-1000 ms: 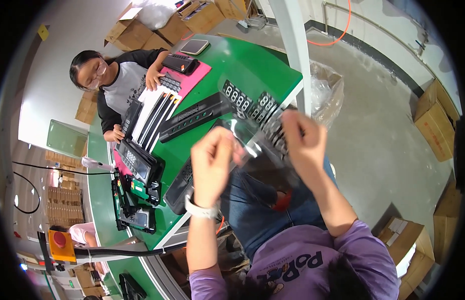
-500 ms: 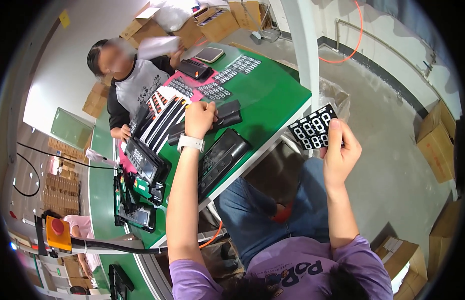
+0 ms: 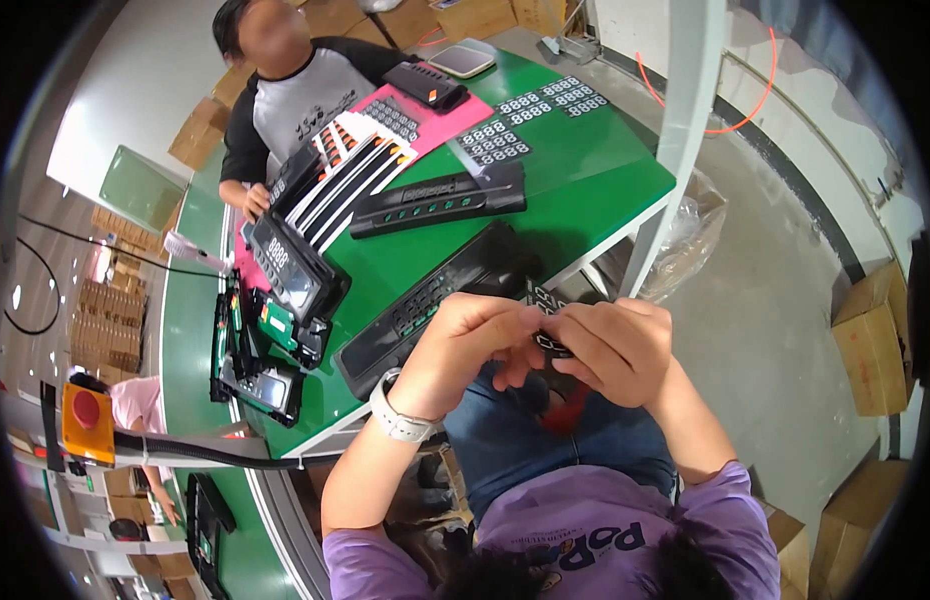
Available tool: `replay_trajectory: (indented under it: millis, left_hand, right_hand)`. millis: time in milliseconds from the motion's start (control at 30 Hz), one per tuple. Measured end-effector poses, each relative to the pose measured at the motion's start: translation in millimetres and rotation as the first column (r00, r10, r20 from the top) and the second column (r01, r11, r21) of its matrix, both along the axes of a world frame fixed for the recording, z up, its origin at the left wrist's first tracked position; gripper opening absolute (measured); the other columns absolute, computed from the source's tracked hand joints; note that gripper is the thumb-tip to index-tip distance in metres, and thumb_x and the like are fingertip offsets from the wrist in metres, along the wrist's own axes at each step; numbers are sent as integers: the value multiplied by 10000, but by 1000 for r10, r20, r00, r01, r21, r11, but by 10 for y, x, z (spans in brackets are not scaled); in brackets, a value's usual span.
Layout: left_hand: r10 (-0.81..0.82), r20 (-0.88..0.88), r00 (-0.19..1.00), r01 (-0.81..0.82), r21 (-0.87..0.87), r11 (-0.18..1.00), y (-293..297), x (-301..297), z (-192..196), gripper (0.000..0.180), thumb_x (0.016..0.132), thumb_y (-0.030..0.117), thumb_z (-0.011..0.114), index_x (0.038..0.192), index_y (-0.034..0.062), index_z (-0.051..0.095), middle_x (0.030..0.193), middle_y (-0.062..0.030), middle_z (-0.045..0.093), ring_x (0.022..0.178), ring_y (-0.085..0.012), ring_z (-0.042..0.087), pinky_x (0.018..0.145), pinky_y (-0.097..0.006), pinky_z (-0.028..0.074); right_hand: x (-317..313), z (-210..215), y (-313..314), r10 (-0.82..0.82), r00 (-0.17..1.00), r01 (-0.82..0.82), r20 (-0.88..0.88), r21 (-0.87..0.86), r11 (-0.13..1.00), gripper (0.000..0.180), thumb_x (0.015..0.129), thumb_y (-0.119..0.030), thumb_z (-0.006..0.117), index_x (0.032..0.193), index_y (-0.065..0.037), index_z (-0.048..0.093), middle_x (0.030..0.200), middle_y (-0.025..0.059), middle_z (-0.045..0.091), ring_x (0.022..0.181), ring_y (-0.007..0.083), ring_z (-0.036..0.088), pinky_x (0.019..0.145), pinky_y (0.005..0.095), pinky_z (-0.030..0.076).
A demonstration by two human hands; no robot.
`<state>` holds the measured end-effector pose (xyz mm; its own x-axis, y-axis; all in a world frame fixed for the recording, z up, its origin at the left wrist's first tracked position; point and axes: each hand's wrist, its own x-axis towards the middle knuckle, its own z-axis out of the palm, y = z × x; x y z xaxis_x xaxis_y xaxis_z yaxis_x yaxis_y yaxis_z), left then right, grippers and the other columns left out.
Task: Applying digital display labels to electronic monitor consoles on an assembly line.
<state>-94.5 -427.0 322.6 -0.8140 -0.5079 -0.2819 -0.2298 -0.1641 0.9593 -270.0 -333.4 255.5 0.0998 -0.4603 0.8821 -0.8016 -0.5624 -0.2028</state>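
Above my lap, just off the table's near edge, I hold a thin black sheet (image 3: 547, 298) printed with white segment digits. My right hand (image 3: 617, 348) pinches it, and fingers cover most of its face. At its left edge my left hand (image 3: 477, 345) is closed, fingertips touching the sheet and the right hand's fingers. Beside my left hand lies a long black plastic housing (image 3: 435, 305) with a row of buttons. A second black housing (image 3: 440, 203) rests farther in on the green table.
Several similar digit sheets (image 3: 495, 143) lie flat on the green table (image 3: 605, 185). Across it sits a co-worker, one hand (image 3: 255, 203) by a stack of strips (image 3: 350, 180). Black device units (image 3: 290, 265) stand at the left. An orange box with a red button (image 3: 88, 420) is lower left.
My left hand has left the far housing and come back to meet the right. My right hand has brought the digit sheet leftward and down. The view has shifted; the co-worker's raised white item is out of sight.
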Motion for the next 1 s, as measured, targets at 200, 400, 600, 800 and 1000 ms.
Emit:
replay_trajectory:
  millis: [200,400,600,800,1000]
  left_hand:
    - [269,-144,952,-282,-77,956,137,236,-234,253,958,133,571,729,33,611,655,6,571,548,-34,474,502,-194,385]
    - [443,-411,797,-477,22,879,-41,675,-420,219,979,227,493,914,29,558,752,-42,560,652,-122,492,663,-259,442]
    - [489,-328,808,-483,105,869,182,752,-482,346,980,159,520,1279,15,423,938,-108,623,829,-134,579,811,-284,458]
    - [539,-386,748,-544,109,832,257,860,-519,603,863,-75,639,1369,4,322,874,-71,611,783,-122,595,707,-236,478]
    - [589,-546,595,-781,-223,583,295,811,-642,627,850,-85,638,1380,-30,306,917,-91,620,792,-119,588,702,-221,453]
  right_hand:
    - [114,-80,-144,77,997,-77,10,-22,997,391,677,-204,820,983,10,703,885,98,684,635,179,660,502,273,506]
    - [127,-45,-84,161,759,-214,630,7,977,185,803,-50,737,943,67,702,938,159,670,643,185,655,562,258,536]
    - [357,57,-227,480,795,-552,372,114,826,372,598,-186,882,884,-2,731,993,123,647,763,200,649,614,264,553]
    - [567,26,-266,479,746,-653,462,367,663,514,632,-163,892,1090,-47,689,1093,100,631,797,173,658,597,265,556]
    - [803,-95,-158,-47,397,-754,916,355,553,335,814,40,720,1132,18,617,1024,103,665,705,116,685,527,210,511]
